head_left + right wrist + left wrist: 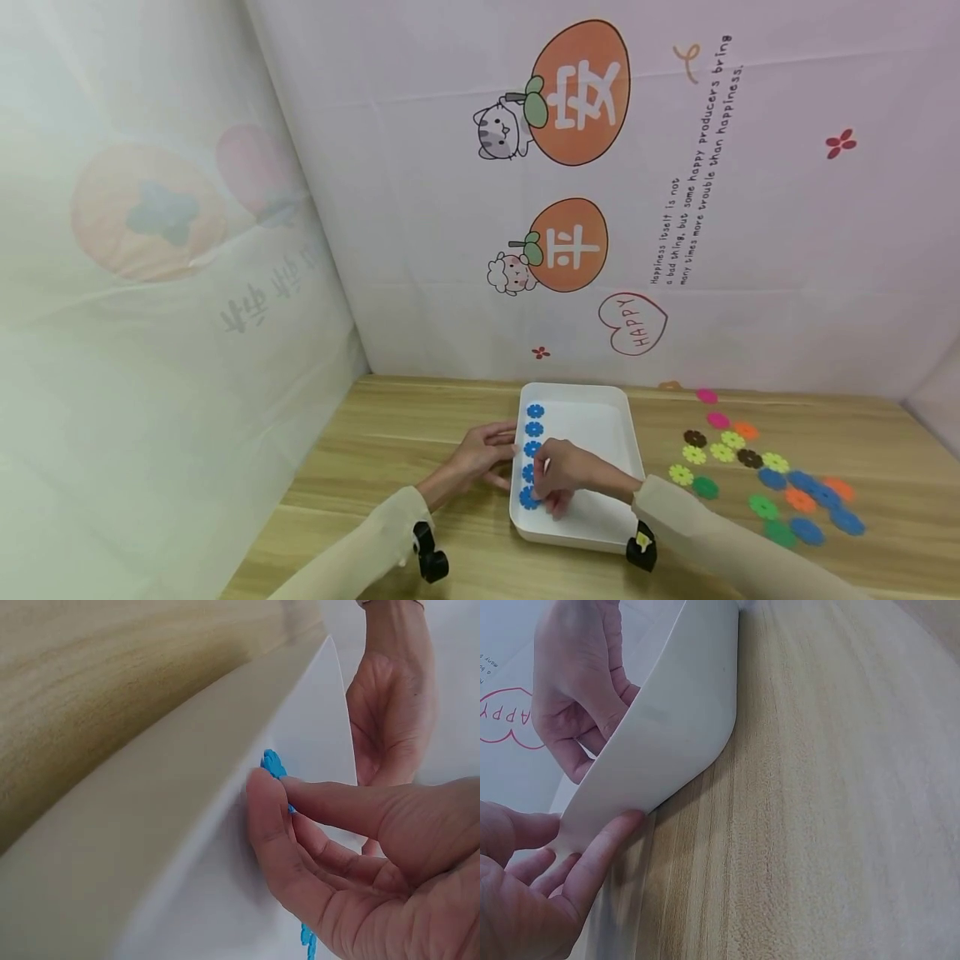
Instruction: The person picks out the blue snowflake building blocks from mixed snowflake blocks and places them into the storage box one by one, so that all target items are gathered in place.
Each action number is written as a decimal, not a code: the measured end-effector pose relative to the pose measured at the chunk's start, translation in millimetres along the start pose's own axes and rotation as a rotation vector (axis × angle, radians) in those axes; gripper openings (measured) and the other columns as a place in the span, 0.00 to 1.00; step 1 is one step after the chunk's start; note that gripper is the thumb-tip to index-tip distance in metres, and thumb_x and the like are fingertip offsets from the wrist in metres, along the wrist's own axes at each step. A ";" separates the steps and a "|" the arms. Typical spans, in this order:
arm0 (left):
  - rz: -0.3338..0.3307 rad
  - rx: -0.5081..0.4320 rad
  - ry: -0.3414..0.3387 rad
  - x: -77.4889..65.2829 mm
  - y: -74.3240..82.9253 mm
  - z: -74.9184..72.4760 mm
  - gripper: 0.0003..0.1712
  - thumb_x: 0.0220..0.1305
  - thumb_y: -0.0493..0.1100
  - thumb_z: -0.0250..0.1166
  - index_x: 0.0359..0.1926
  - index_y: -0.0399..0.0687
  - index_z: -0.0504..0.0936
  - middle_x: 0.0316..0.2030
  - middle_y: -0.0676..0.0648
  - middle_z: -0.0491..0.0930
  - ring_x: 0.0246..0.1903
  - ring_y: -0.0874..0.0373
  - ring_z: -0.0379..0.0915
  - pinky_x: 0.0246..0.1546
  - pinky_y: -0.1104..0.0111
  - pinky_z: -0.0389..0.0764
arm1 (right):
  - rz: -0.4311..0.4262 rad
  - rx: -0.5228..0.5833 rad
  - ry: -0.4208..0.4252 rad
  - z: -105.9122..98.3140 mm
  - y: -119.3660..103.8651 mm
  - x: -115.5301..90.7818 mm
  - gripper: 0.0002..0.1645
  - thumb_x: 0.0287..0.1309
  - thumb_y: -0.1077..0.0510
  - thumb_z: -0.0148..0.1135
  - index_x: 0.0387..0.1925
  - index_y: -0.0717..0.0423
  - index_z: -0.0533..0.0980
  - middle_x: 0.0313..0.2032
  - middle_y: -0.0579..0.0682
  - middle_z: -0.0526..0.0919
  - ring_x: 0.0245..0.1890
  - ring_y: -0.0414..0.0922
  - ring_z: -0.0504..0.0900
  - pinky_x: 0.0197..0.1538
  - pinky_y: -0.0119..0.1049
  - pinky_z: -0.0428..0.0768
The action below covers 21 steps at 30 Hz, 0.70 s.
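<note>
A white tray (592,417) lies on the wooden table, with a column of blue flower-shaped discs (534,429) along its left side. My right hand (562,471) reaches into the tray. Between its thumb and index finger it pinches a blue flower disc (274,763) near the tray wall, at the column's near end. The left hand (480,454) is outside the tray on the left, its extended fingers touching the outer wall. In the left wrist view, the thumb and fingers (600,855) of that hand lie against the wall (660,727).
Loose flower discs lie on the table right of the tray: yellow-green (694,455), dark brown (749,458), blue (807,531), green (763,507), orange (800,499) and pink (717,421). A printed cloth (450,333) hangs behind the table.
</note>
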<state>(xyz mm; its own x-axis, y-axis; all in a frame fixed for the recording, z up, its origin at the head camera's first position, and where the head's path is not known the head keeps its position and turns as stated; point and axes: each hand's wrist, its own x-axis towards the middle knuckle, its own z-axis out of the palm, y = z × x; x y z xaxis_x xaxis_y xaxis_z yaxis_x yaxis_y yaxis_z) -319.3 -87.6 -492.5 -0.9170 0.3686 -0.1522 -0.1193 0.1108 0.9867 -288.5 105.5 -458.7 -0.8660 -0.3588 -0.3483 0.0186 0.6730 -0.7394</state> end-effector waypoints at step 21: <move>0.042 0.025 0.001 -1.2 2.2 0.3 0.29 0.72 0.33 0.65 0.72 0.34 0.72 0.65 0.30 0.77 0.56 0.39 0.83 0.31 0.54 0.94 | 0.004 -0.057 0.019 -5.9 -4.9 -3.7 0.10 0.61 0.63 0.75 0.29 0.58 0.79 0.23 0.55 0.86 0.19 0.45 0.85 0.24 0.37 0.90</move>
<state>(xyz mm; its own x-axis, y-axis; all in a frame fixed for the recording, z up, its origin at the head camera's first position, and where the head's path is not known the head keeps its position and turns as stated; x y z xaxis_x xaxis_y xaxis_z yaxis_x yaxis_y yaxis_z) -318.4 -87.5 -490.2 -0.9213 0.3728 -0.1108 -0.0711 0.1186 0.9904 -288.3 107.4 -450.4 -0.8755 -0.3440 -0.3393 -0.0060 0.7099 -0.7043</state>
